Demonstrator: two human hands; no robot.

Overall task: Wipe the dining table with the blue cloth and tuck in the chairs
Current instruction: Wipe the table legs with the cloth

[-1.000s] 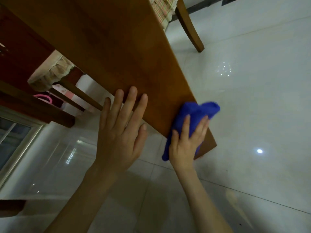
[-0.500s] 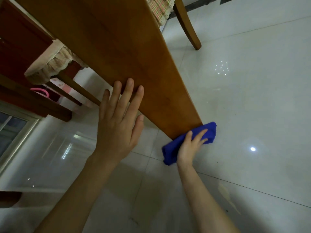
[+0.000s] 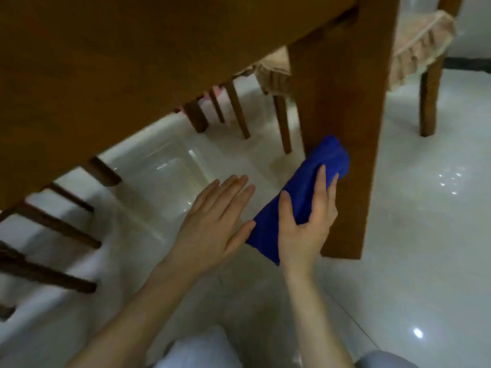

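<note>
The wooden dining table (image 3: 132,62) fills the upper left, seen from low down, and its thick leg (image 3: 345,88) stands at centre right. The blue cloth (image 3: 310,187) is bunched into a roll against the left side of that leg, near the floor. My right hand (image 3: 305,235) grips the cloth, thumb on one side and fingers on the other, and holds it to the leg. My left hand (image 3: 212,227) hovers flat with straight fingers just left of the cloth, its thumb close to the cloth's lower end.
A chair with a frilled cushion (image 3: 425,49) stands right of the leg. More chair legs (image 3: 239,112) show under the table, and dark chair rungs (image 3: 53,227) cross the left edge. Glossy white floor tiles (image 3: 425,235) lie all around.
My right hand has carried the cloth from the table's corner edge down to the leg. My left hand has come off the table surface. The view has dropped lower.
</note>
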